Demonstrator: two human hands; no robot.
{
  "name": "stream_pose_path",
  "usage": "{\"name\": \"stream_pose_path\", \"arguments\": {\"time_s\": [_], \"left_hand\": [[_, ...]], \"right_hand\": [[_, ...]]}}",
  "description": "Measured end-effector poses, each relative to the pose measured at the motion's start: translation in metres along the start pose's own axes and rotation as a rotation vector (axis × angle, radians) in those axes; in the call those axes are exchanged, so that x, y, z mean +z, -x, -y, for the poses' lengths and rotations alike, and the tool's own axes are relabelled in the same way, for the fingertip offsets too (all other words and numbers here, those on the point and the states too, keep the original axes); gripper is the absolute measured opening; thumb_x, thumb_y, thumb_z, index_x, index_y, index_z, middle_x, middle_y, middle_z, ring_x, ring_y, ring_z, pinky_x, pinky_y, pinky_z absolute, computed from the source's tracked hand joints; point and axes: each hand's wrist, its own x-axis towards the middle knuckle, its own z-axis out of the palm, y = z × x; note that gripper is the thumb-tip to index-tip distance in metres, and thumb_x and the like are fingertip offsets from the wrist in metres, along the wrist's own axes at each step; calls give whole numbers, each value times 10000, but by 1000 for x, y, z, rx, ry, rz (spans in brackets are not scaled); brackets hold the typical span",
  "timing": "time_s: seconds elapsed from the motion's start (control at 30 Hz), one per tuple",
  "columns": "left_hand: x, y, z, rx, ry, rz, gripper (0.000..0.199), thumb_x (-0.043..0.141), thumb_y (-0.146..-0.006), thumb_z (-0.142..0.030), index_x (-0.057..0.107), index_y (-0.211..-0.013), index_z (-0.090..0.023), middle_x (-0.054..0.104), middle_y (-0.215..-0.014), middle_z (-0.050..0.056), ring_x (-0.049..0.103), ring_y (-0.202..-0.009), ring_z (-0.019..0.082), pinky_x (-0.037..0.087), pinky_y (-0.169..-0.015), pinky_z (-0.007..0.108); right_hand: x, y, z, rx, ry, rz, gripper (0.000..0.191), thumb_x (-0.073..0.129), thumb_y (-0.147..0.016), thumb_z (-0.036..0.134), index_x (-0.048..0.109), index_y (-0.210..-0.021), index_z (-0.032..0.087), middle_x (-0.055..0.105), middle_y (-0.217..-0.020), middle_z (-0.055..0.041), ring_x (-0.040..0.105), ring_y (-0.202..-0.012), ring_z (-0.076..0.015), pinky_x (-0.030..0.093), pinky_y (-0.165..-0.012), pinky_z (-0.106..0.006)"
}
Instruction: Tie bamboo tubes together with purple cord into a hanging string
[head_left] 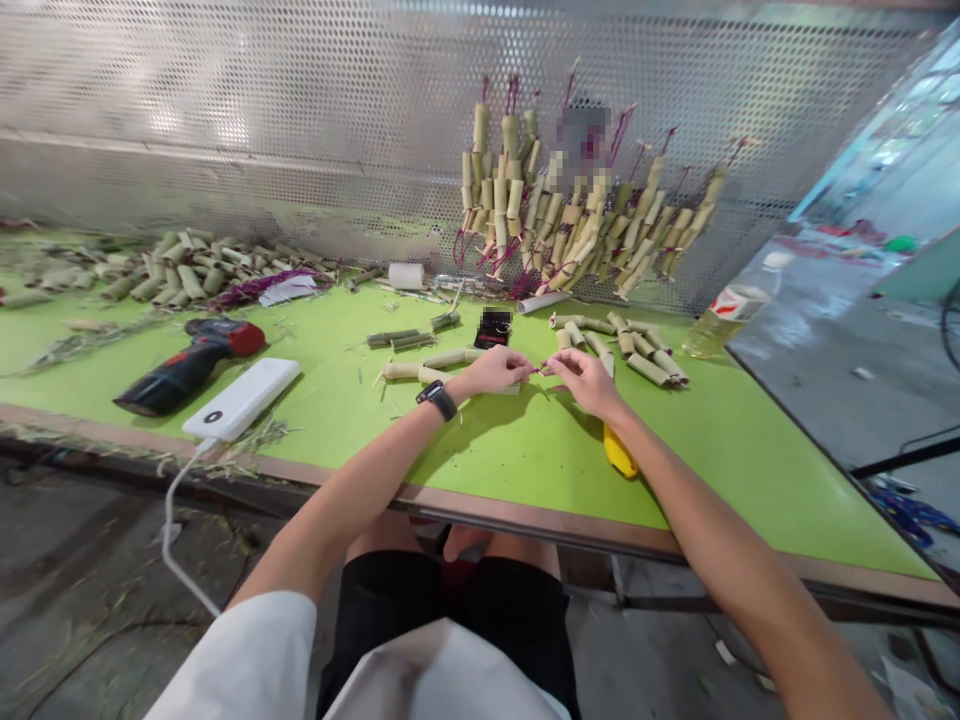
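My left hand [496,370], with a dark watch on its wrist, pinches a short bit of purple cord [537,370] over the table. Opposite it, my right hand [582,380] pinches the same cord, fingertips close to the left ones. Bamboo pieces [450,357] lie beside and partly behind my left hand. Past my right hand rests a group of joined bamboo pieces [646,352]. Below my right forearm a yellow object [619,456], perhaps a tool handle, is partly covered. A small black object [493,330] sits just beyond my hands.
Strung bamboo figures [577,225] lean against a perforated metal panel [300,110]. Left are a bamboo pile [187,268], purple cord bundle [266,285], cordless drill [196,362] and white power bank [244,398] with a cable. A bottle [724,318] stands near the right edge of the green table [480,455].
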Motion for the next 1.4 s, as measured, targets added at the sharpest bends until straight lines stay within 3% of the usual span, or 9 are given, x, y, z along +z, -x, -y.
{"name": "stream_pose_path", "arguments": {"time_s": [0.17, 0.33, 0.5, 0.63, 0.77, 0.93, 1.07, 1.23, 1.4], "left_hand": [[4, -2, 4, 6, 29, -6, 249, 608, -949, -292, 786, -924, -119, 764, -841, 71, 608, -690, 139, 466, -698, 271], [-4, 0, -7, 36, -37, -34, 229, 552, -969, -217, 757, -1017, -126, 786, -1015, 101, 681, -856, 169, 520, -808, 285], [-61, 27, -28, 23, -274, 104, 343, 534, -893, -112, 711, -1182, -162, 760, -1223, 102, 695, -1029, 198, 527, -916, 308], [-112, 66, -18, -205, -503, 147, 386, 651, -810, -182, 719, -1189, -217, 758, -1254, 86, 690, -1078, 254, 512, -916, 324], [-131, 96, 7, -355, -636, 145, 401, 676, -753, -227, 727, -1151, -214, 765, -1158, 98, 698, -982, 284, 499, -811, 320], [-123, 108, 32, -347, -565, 44, 419, 626, -812, -276, 635, -1222, -193, 751, -1121, 109, 690, -919, 269, 483, -745, 320], [-120, 108, 41, -317, -524, -4, 340, 596, -878, -407, 618, -1132, -183, 744, -1065, 124, 679, -873, 260, 486, -740, 333], [-140, 109, 34, -254, -479, 69, 416, 606, -882, -508, 682, -1158, -207, 757, -1156, 104, 690, -948, 249, 496, -811, 326], [-172, 107, 2, -243, -420, 131, 504, 692, -815, -589, 756, -1170, -238, 776, -1193, 80, 691, -1032, 258, 500, -874, 322]], "right_hand": [[1, 0, 0, 18, -6, 73, 344, 704, -903, 563, 706, -1004, 234, 774, -1061, -95, 760, -1003, -271, 677, -775, -439], [4, 2, 1, -94, 296, 92, 282, 636, -948, 451, 734, -1094, 230, 760, -1142, -112, 720, -1078, -287, 619, -938, -525], [7, 9, 10, -151, 464, 173, 450, 605, -961, 440, 653, -1372, 264, 648, -1430, -131, 616, -1313, -329, 518, -1096, -591], [10, 13, 13, -217, 503, 241, 527, 614, -958, 397, 591, -1475, 297, 576, -1554, -107, 503, -1457, -344, 366, -1235, -622], [15, 13, 14, -213, 533, 312, 431, 608, -958, 399, 672, -1369, 283, 611, -1520, -109, 531, -1425, -365, 384, -1203, -662], [17, 11, 11, -210, 597, 291, 285, 599, -959, 470, 736, -1090, 258, 666, -1425, -115, 545, -1389, -394, 364, -1179, -724], [19, 12, 9, -148, 581, 283, 391, 616, -945, 502, 685, -1237, 253, 675, -1371, -142, 619, -1289, -378, 475, -1103, -676], [18, 14, 11, -130, 533, 287, 469, 655, -914, 456, 647, -1339, 258, 696, -1346, -135, 659, -1235, -355, 525, -1063, -618], [16, 13, 14, -195, 525, 264, 379, 649, -908, 406, 695, -1249, 247, 736, -1237, -128, 694, -1142, -333, 541, -1036, -595]]}}
